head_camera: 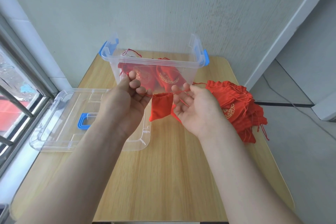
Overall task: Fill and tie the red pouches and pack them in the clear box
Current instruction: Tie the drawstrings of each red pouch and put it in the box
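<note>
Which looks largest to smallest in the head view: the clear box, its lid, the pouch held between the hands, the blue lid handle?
1. Clear box and lid: alike in apparent size, and the lid lies nearer the camera, so unranked.
2. Held pouch.
3. Blue lid handle.

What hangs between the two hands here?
In the head view, a red pouch hangs from its drawstring, stretched between left hand and right hand.
</note>
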Motion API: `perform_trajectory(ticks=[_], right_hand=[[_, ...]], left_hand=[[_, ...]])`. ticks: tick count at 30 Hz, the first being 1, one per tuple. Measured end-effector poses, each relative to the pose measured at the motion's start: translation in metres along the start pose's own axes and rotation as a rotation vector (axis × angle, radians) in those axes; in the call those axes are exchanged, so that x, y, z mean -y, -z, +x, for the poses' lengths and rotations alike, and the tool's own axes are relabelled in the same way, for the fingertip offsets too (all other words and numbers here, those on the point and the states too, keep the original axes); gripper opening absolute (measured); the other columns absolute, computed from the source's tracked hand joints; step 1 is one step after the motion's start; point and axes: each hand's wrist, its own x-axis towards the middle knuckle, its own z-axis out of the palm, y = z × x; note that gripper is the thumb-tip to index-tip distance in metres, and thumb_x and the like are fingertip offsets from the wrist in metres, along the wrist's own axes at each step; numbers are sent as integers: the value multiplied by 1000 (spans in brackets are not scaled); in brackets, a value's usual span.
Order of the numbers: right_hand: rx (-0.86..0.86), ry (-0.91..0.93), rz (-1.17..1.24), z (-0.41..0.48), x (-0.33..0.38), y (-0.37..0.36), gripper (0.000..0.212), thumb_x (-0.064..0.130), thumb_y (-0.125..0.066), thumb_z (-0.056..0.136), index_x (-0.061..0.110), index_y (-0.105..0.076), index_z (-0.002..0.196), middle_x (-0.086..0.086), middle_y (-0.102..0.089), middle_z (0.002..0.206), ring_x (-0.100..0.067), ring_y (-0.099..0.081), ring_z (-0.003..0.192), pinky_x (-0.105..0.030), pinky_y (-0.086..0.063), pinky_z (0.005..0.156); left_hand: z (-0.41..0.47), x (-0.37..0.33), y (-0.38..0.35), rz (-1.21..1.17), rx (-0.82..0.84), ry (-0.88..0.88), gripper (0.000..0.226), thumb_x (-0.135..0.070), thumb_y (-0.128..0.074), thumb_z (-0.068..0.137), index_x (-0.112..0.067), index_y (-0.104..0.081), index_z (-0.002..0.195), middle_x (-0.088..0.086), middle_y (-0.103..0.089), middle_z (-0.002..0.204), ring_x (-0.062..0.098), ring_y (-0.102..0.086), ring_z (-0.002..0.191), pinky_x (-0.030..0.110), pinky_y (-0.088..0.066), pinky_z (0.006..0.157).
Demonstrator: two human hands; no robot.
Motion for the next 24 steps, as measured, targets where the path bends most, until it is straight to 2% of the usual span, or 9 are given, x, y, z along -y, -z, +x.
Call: perform_trajectory(ticks=[2,4,7,11,16,18,20,22,24], right_hand=[[-14,-14,123,-3,0,0,16,19,-46,110,17,-60,102,-4,-76,79,-13,-59,52,-23,-41,52],[-47,-1,180,-3,0,0,22,17,-46,109,15,-62,94,0,-64,65,-10,-52,46,-20,-39,45],[-75,27,124,-2,0,1,23,19,-48,110,17,-65,94,5,-50,58,-8,-42,44,-19,-35,40],[-150,91,-67,3,2,6,25,24,-51,110,18,-71,97,9,-48,58,-8,-41,51,-20,-35,46],[-267,139,-74,2,7,9,24,25,-53,109,21,-72,95,8,-52,64,-8,-48,59,-21,-37,55],[-221,157,-45,-2,8,8,23,25,-55,109,19,-72,95,7,-53,66,-10,-57,63,-23,-44,59],[-104,186,-106,-7,10,4,21,24,-58,108,16,-74,97,8,-54,63,-11,-58,60,-24,-48,59],[10,220,-323,-14,10,0,14,25,-68,101,16,-76,95,13,-49,54,-11,-49,54,-24,-43,54],[81,264,-628,-22,9,-2,8,25,-78,92,18,-77,89,17,-49,49,-8,-47,49,-22,-40,52]], left_hand=[[3,-3,3,5,-23,-32,36,-26,-42,115,-20,-65,88,-8,-47,63,9,-43,51,24,-51,58],[6,-4,5,36,-44,-48,37,-29,-41,115,-22,-65,87,-9,-47,63,9,-39,50,21,-45,51],[5,-4,5,83,-51,-59,37,-29,-42,115,-23,-63,86,-9,-47,62,9,-34,48,20,-39,47],[6,-1,4,139,-39,-48,36,-30,-42,115,-24,-63,87,-9,-46,62,9,-29,49,19,-35,47],[9,1,5,132,-67,-24,36,-28,-42,115,-22,-62,86,-9,-45,61,9,-25,48,18,-33,43],[8,2,4,139,-64,-29,36,-28,-43,115,-21,-63,86,-8,-45,61,9,-27,48,18,-34,44],[7,3,2,126,-44,-25,36,-29,-43,115,-19,-63,87,-6,-49,63,10,-33,49,19,-39,47],[4,3,0,121,-23,-19,36,-31,-45,114,-17,-65,87,-4,-54,67,11,-44,53,22,-46,52],[0,2,-2,205,-16,-33,37,-34,-49,113,-19,-68,84,-3,-60,72,13,-56,63,27,-55,66]])
